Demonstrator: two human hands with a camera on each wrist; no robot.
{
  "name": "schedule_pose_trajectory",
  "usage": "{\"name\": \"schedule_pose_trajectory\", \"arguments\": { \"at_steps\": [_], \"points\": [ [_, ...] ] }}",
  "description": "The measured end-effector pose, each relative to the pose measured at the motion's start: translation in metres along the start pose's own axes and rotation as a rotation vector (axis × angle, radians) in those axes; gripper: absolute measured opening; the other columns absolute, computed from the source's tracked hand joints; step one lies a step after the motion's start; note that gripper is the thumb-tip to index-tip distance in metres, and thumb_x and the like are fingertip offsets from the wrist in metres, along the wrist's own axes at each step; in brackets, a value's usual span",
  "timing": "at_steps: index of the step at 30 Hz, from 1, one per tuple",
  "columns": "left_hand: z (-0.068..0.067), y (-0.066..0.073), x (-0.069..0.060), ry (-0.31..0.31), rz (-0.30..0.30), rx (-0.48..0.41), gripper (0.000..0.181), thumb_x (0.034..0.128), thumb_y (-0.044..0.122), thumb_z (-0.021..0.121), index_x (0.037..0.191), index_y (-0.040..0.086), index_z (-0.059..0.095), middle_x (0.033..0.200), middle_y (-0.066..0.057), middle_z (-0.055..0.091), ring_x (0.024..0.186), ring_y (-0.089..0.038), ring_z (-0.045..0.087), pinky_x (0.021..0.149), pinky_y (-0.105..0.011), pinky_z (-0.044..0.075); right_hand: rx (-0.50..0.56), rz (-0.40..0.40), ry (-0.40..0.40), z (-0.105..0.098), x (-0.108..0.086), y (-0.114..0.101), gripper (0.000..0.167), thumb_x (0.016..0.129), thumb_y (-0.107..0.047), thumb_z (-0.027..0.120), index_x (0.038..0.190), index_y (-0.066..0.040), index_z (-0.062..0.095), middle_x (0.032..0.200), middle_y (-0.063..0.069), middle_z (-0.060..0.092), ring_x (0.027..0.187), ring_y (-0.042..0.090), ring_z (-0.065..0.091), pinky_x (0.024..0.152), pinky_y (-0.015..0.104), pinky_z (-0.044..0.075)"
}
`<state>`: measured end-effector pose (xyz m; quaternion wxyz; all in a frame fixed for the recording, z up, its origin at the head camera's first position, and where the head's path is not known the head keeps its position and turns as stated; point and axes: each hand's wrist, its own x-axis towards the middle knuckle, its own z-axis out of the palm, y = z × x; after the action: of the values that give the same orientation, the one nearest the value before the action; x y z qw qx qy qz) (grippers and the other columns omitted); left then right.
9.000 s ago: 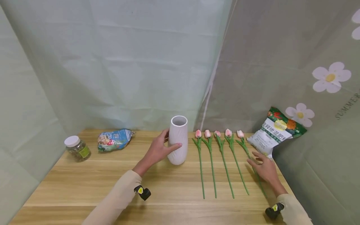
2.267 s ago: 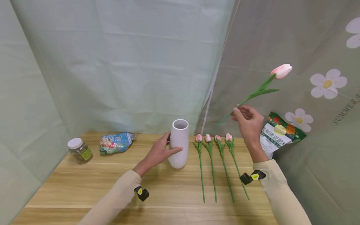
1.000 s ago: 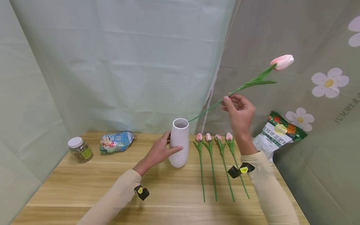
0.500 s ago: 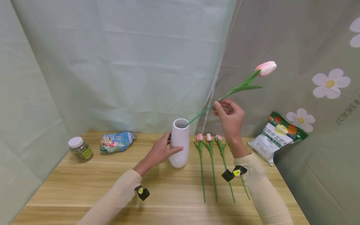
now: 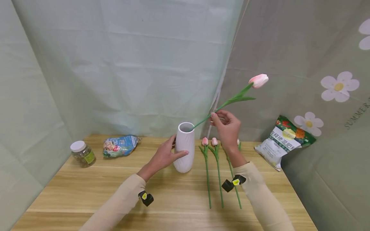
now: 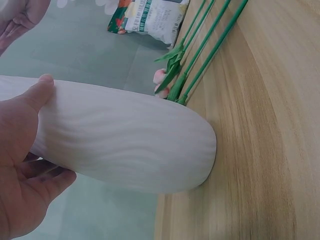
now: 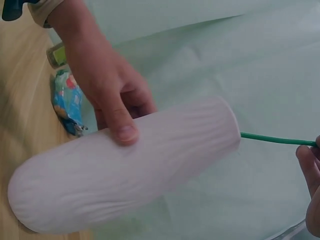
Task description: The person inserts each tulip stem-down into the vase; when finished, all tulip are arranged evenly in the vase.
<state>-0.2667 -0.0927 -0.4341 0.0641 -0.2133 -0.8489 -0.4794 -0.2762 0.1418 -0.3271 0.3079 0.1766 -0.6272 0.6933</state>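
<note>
A white ribbed vase (image 5: pixel 185 147) stands upright on the wooden table. My left hand (image 5: pixel 165 154) grips its side, thumb across the front and fingers behind, as the left wrist view shows on the vase (image 6: pixel 130 135). Between thumb and fingers, my right hand (image 5: pixel 228 126) pinches the green stem of a pink tulip (image 5: pixel 258 81). The tulip leans up to the right, and its lower stem (image 7: pixel 275 140) enters the vase mouth; the stem's end is hidden inside. Several more tulips (image 5: pixel 207 166) lie in a row right of the vase, partly covered by my right arm.
At the table's left stands a lidded jar (image 5: pixel 82 154), with a blue patterned bag (image 5: pixel 120 146) lying beside it. A green and white bag (image 5: pixel 284 139) leans at the right back corner. Cloth (image 5: pixel 144 80) hangs behind the table (image 5: pixel 86 192).
My right hand has picked up the rightmost tulip, carried it left to the vase and lowered its stem into the mouth. My left hand has kept its place on the vase.
</note>
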Motion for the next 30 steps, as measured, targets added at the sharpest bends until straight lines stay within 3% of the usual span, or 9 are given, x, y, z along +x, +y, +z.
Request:
{"name": "schedule_pose_trajectory", "arguments": {
  "at_steps": [9,15,18,25,30],
  "points": [
    [0.001,0.000,0.000,0.000,-0.005,0.000,0.080,0.0875,0.036,0.083,0.149,0.005,0.043,0.138,-0.015,0.060,0.126,-0.030,0.061,0.103,-0.045,0.053,-0.020,0.072,-0.027,0.011,-0.012,0.004,0.016,0.093,0.005,0.070,0.104,0.017,0.066,0.087,0.005,0.074,0.072,0.015,0.074,0.065,0.027,0.062],
    [0.000,0.001,0.000,-0.003,-0.005,0.002,0.081,0.0882,0.036,0.082,0.150,0.005,0.042,0.139,-0.016,0.059,0.126,-0.031,0.061,0.103,-0.046,0.053,-0.050,0.066,-0.048,0.016,-0.017,0.000,0.018,0.093,-0.001,0.073,0.103,0.013,0.068,0.089,0.011,0.075,0.072,0.009,0.073,0.062,0.024,0.060],
    [0.000,0.000,0.001,-0.002,0.000,0.005,0.081,0.0882,0.037,0.082,0.151,0.005,0.042,0.139,-0.016,0.059,0.126,-0.030,0.061,0.103,-0.046,0.053,-0.070,0.046,-0.070,0.016,-0.017,0.015,0.019,0.093,-0.007,0.076,0.103,0.008,0.071,0.090,0.012,0.075,0.073,0.012,0.074,0.060,0.026,0.060],
    [-0.001,-0.002,0.001,0.003,0.008,-0.004,0.081,0.0884,0.038,0.082,0.151,0.006,0.042,0.139,-0.015,0.059,0.126,-0.029,0.060,0.103,-0.045,0.053,-0.161,0.072,-0.155,0.020,-0.021,0.020,0.019,0.092,-0.014,0.078,0.102,0.003,0.075,0.090,0.019,0.076,0.079,0.029,0.074,0.061,0.032,0.061],
    [0.000,-0.002,0.000,-0.002,0.007,-0.005,0.081,0.0882,0.038,0.082,0.151,0.006,0.042,0.139,-0.015,0.059,0.126,-0.029,0.060,0.103,-0.045,0.053,-0.230,0.122,-0.210,0.020,-0.026,0.024,0.021,0.093,-0.021,0.077,0.102,-0.001,0.077,0.092,0.014,0.076,0.080,0.027,0.073,0.062,0.032,0.061]
  ]
}}
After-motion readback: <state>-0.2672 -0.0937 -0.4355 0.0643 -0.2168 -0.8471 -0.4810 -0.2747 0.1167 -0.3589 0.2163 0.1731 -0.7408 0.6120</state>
